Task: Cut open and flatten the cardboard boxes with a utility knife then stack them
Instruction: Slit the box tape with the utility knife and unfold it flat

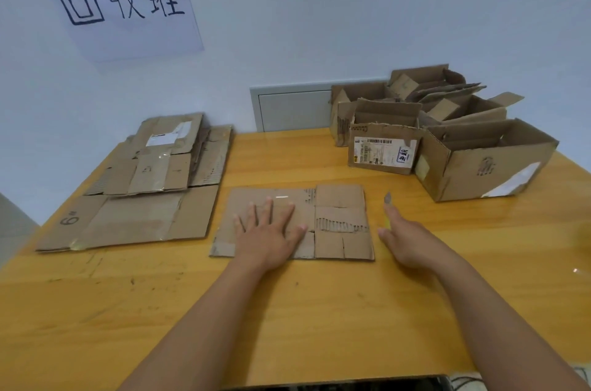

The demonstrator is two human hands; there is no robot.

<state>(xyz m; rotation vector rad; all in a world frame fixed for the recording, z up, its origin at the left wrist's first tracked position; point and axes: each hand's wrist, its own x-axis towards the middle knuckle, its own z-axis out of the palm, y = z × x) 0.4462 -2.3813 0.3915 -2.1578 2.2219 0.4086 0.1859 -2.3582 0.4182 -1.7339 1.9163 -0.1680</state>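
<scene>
Left hand (267, 232) presses spread on flattened cardboard (339, 224); right hand (406, 237) beside it grips knife (388, 210).

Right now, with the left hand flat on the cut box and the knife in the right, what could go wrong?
1. The knife blade looks exposed and points away from the right hand; reaching across it toward the uncut boxes could nick the left hand.
2. The flat box may spring up once released.
3. The stack already overhangs the table edge; adding more could tip it.
</scene>
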